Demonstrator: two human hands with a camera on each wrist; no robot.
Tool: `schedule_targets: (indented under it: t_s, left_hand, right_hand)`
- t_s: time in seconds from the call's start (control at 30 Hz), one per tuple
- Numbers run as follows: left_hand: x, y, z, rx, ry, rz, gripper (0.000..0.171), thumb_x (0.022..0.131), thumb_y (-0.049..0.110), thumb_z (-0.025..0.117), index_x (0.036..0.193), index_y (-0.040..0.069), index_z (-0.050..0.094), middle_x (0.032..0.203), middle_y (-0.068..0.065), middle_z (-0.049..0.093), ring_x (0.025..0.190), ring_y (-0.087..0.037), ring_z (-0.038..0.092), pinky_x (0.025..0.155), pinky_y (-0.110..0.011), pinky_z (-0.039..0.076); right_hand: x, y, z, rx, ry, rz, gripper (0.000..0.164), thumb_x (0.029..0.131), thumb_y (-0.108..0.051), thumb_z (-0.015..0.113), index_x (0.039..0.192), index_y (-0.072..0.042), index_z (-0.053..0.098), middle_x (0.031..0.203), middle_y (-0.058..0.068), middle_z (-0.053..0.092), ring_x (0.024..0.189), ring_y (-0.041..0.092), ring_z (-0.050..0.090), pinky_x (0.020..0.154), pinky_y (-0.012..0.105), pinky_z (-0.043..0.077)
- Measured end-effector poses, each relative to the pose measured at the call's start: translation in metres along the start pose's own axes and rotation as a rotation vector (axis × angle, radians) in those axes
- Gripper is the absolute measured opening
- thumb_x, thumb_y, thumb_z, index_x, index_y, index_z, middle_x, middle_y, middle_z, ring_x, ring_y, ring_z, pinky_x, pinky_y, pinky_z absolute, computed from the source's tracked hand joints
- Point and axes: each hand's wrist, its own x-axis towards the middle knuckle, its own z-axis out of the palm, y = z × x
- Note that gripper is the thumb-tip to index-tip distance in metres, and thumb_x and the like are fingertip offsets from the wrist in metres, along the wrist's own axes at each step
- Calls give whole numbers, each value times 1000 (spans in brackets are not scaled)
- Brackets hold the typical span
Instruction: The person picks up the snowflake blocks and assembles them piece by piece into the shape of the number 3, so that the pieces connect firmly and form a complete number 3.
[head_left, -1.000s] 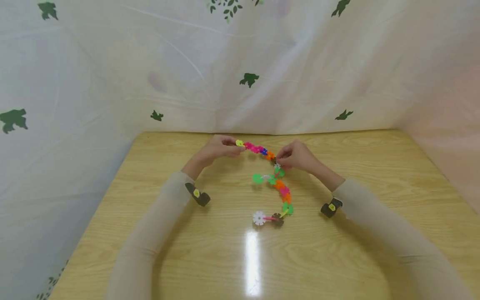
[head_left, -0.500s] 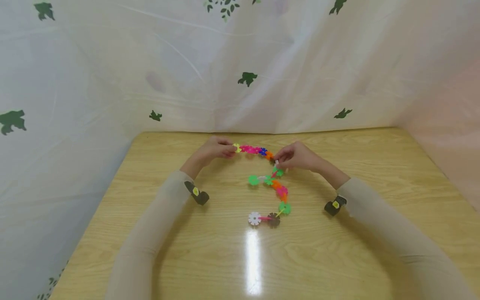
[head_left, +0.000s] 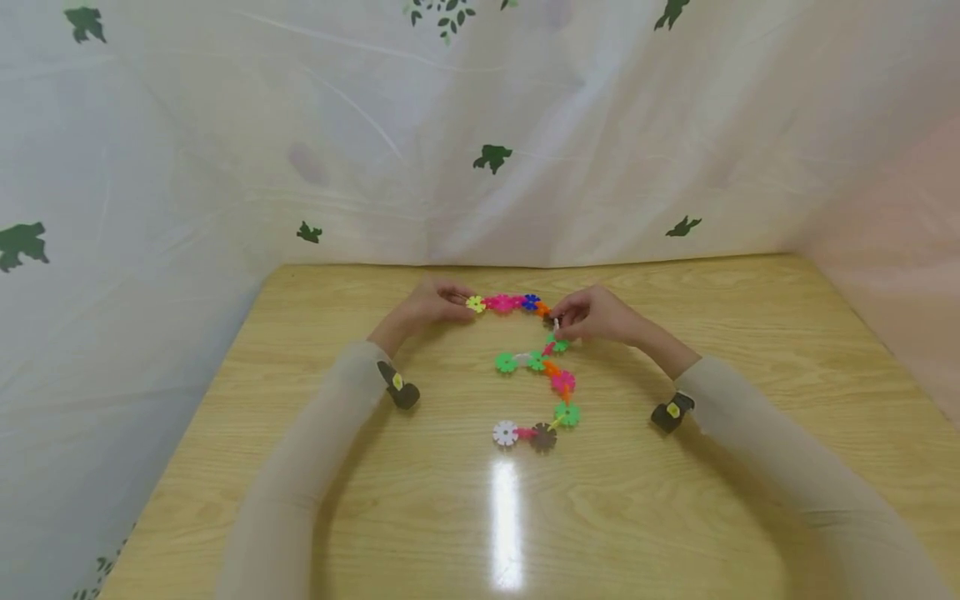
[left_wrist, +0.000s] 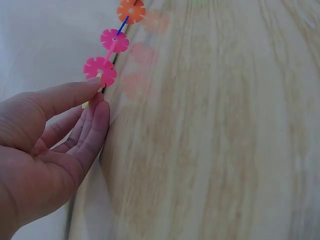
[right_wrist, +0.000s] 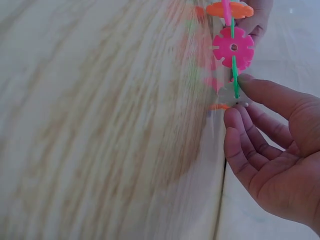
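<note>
A chain of interlocking notched plastic discs (head_left: 504, 303) in many colours lies curved like a figure 3 in the head view. At its far left end, my left hand (head_left: 435, 303) pinches a yellow disc (head_left: 476, 304) between thumb and fingers; the left wrist view shows pink discs (left_wrist: 100, 71) leading away from the fingertips. My right hand (head_left: 600, 314) pinches the chain at its upper right bend, at a white disc (head_left: 557, 325). A green disc (right_wrist: 235, 77) and a pink disc (right_wrist: 233, 48) adjoin those fingertips in the right wrist view.
The chain's lower end, a white disc (head_left: 506, 433) beside a brown disc (head_left: 543, 437), rests on the glossy wooden table (head_left: 405, 500). A patterned cloth (head_left: 577, 167) hangs behind the table's back edge.
My left hand has brought the yellow end nearer to me, and the top row of discs now lies straighter. The lower part has shifted slightly left; my right hand has barely moved.
</note>
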Motion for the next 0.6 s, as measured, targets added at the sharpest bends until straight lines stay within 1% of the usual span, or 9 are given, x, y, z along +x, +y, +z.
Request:
schedule_targets:
  t_s: [0.1,0.27,0.33,0.53,0.6]
  left_hand:
    - [2,-1,3,7,18,0,43,83,4,82,124,0,70,101,-4,75,91,-7,65,84,-18,53]
    - [5,0,10,13,54,24,41,82,4,83,121,-3,71,97,-5,76,83,-3,65,78,-15,54]
    - [6,0,13,14,69,30,41,82,3,83,121,-4,71,96,-5,75,81,-3,65,75,-15,54]
    - [7,1,19,-32,101,8,40,81,-1,82,119,-6,70,85,2,70,76,-3,63,69,-13,54]
    - [8,1,20,-40,104,10,40,81,-2,82,119,-7,69,84,4,68,75,-2,63,68,-13,54]
  right_hand:
    - [0,1,-1,-19,11,2,30,87,-8,80,113,5,72,87,16,72,71,22,65,57,28,51]
    - [0,1,-1,-41,38,31,28,86,-12,82,109,1,74,87,14,72,71,18,63,56,24,48]
    - [0,1,-1,-45,44,39,28,86,-13,83,108,1,74,87,14,71,71,17,62,56,23,47]
    - [-2,-1,0,-51,55,32,29,85,-13,83,107,3,73,87,17,72,69,14,61,55,22,45]
    - [-2,-1,1,-52,58,32,31,85,-12,84,108,4,73,88,20,71,68,15,61,54,22,44]
